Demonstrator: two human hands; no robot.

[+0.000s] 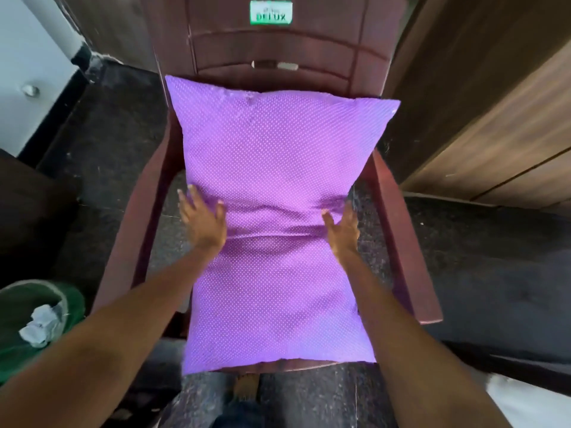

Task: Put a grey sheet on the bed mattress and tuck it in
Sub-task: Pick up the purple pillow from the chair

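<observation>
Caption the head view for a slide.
The left hand and right hand press the sides of a purple dotted pillow lying on a maroon chair.

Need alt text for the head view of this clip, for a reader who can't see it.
A left hand and a right hand press the sides of a purple dotted pillow lying on a dark red chair. A green bin holding crumpled paper stands at lower left.
</observation>
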